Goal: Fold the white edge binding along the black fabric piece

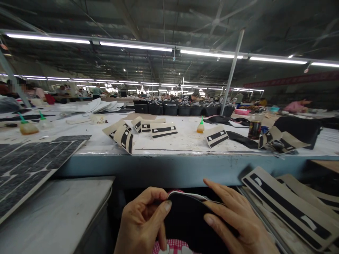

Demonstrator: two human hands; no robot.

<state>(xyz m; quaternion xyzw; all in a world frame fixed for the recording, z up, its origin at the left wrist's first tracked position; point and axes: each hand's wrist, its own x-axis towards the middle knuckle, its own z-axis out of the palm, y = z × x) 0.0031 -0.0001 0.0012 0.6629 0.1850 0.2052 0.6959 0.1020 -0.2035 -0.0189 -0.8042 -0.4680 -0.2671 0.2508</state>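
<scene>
At the bottom centre I see my left hand [141,222] pinching a black fabric piece [189,220]; my right hand [238,222] clasps its right edge; the table [172,169] spans mid-frame.

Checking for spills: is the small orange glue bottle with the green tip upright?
Upright: the glue bottle stands on the worktable, green tip up.

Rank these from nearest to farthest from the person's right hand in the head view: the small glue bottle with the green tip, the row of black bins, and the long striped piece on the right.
1. The long striped piece, just right of the right hand.
2. The glue bottle, mid-table, ahead.
3. The black bins, at the table's far edge.
</scene>
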